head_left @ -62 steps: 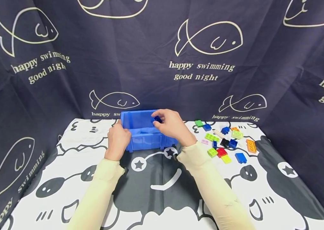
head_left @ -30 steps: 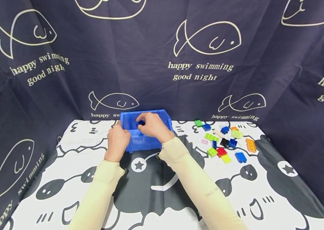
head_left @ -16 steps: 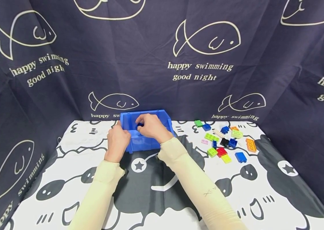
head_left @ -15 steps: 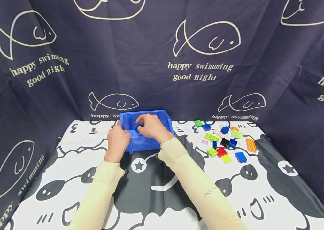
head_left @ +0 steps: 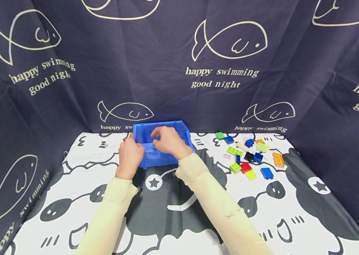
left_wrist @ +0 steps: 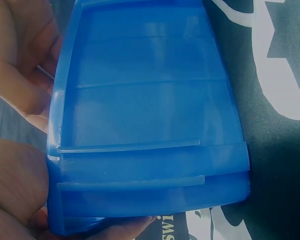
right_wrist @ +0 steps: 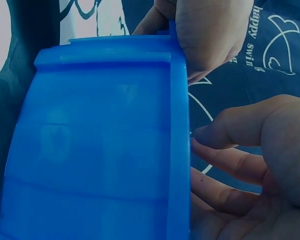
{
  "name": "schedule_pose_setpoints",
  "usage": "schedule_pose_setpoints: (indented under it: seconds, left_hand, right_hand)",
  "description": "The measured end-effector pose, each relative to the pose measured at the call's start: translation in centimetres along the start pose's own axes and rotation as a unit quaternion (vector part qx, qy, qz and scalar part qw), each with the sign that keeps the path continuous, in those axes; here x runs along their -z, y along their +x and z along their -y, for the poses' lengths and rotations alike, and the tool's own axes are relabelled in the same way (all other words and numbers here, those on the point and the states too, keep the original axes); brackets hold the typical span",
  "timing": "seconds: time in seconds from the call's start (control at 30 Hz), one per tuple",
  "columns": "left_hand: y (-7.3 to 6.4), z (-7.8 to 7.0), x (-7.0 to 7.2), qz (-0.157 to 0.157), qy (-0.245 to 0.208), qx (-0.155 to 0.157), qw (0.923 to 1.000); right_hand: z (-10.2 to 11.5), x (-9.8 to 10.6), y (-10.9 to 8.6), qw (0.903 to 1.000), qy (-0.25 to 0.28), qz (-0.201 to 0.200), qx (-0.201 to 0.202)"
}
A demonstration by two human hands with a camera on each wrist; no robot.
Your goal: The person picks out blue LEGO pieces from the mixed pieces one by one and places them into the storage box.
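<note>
Left hand (head_left: 130,156): grips blue bin (head_left: 159,159) at left, likely steadying
Right hand (head_left: 169,141): inside bin, fingers apart
Bricks (head_left: 249,157): bin's right, likely for reach

1. A white cloth (head_left: 179,248) with dark gray cartoon print spreads beneath a blue bin (head_left: 160,159), reaching out on both sides and in front of it.
2. The blue bin sits directly on the cloth.
3. Right of the bin and well apart from it, toy bricks lie scattered, with a green brick (head_left: 220,136) and a pink brick (head_left: 227,156) among the closest.
4. Farther right of the bin: a black brick (head_left: 248,157), a red brick (head_left: 245,167) and a yellow brick (head_left: 251,175).
5. Farthest right from the bin, an orange brick (head_left: 278,160).
</note>
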State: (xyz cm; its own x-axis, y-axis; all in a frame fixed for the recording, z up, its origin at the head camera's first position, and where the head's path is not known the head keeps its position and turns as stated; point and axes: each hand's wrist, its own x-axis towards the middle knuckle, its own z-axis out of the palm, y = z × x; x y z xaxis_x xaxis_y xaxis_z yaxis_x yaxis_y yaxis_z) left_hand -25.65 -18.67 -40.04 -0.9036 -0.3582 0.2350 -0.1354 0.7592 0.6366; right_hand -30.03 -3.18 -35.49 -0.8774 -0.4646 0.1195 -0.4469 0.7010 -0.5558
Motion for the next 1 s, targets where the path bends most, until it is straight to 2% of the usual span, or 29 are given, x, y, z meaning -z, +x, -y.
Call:
schedule_pose_setpoints:
  seconds: [0.3, 0.5, 0.73, 1.0]
  left_hand:
    - [0.0, 0.0, -0.1, -0.001, -0.002, 0.001, 1.0000]
    - [-0.1, -0.1, 0.1, -0.003, 0.004, -0.002, 1.0000]
    - [0.0, -0.3, 0.0, -0.007, 0.001, -0.003, 1.0000]
    - [-0.1, -0.1, -0.2, -0.010, -0.002, -0.011, 0.9999]
  right_hand:
    - [-0.1, 1.7, -0.7, 0.9994, -0.005, -0.027, 0.021]
    - [-1.0, 3.2, -2.2, 0.9987, 0.001, -0.051, 0.006]
    - [-3.6, 4.9, -4.2, 0.9977, 0.012, -0.067, -0.006]
    - [-6.9, 6.7, -6.3, 0.9959, -0.007, -0.087, -0.022]
